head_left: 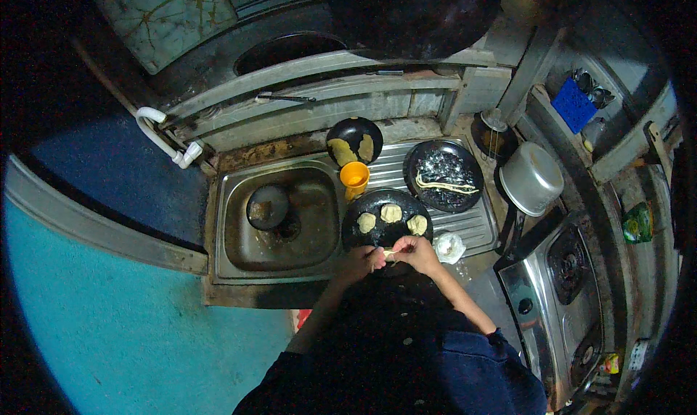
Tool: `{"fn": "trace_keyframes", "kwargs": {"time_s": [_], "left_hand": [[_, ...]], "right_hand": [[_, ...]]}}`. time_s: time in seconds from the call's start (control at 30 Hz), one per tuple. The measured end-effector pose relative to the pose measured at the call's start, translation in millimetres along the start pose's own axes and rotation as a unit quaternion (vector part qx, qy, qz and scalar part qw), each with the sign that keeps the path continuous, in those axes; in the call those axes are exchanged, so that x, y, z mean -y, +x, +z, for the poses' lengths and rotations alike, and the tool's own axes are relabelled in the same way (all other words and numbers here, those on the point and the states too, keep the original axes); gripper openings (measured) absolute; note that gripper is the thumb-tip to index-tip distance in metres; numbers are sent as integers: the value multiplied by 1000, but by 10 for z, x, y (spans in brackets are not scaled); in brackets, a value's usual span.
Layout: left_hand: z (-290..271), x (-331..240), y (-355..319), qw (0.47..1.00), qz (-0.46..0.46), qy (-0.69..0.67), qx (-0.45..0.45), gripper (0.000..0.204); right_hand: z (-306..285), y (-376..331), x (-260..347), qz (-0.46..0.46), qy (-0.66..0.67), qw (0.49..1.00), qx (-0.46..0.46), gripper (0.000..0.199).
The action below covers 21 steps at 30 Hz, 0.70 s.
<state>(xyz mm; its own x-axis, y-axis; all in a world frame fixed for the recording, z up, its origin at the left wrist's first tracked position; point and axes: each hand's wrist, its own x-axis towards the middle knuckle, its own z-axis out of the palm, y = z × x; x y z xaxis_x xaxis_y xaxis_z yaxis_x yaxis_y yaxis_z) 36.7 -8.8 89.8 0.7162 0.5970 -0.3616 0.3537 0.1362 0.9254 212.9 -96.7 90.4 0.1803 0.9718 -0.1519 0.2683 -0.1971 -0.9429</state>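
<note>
My left hand (pixel 363 261) and my right hand (pixel 415 254) meet in front of my body. Their fingers pinch a short strip of pale dough (pixel 390 253) stretched between them. Just beyond my hands is a round black tray (pixel 355 235) bearing three coiled lumps of dough, among them a left lump (pixel 367 222), a middle lump (pixel 391 212) and a right lump (pixel 417 225). Farther right, long dough strands (pixel 446 185) lie on a second black tray (pixel 423 162) dusted with white flour. A clear plastic bag (pixel 449 248) of white stuff sits right of my right hand.
To the left is a steel sink (pixel 225 226) with a dark round pan (pixel 268 206) in it. An orange cup (pixel 354 175) and a black pan (pixel 353 127) stand behind the trays. A silver pot (pixel 531 179), a gas stove (pixel 537 299) and a blue utensil basket (pixel 573 106) are at right.
</note>
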Motion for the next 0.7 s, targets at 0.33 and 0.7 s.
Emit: {"fn": "trace_keyframes", "kwargs": {"time_s": [0.33, 0.7], "left_hand": [[-19, 57, 30, 996, 46, 60, 53, 36], [-11, 150, 84, 998, 25, 52, 27, 43]], "right_hand": [[21, -47, 127, -52, -49, 997, 4, 12], [38, -17, 98, -61, 37, 996, 58, 20]]}}
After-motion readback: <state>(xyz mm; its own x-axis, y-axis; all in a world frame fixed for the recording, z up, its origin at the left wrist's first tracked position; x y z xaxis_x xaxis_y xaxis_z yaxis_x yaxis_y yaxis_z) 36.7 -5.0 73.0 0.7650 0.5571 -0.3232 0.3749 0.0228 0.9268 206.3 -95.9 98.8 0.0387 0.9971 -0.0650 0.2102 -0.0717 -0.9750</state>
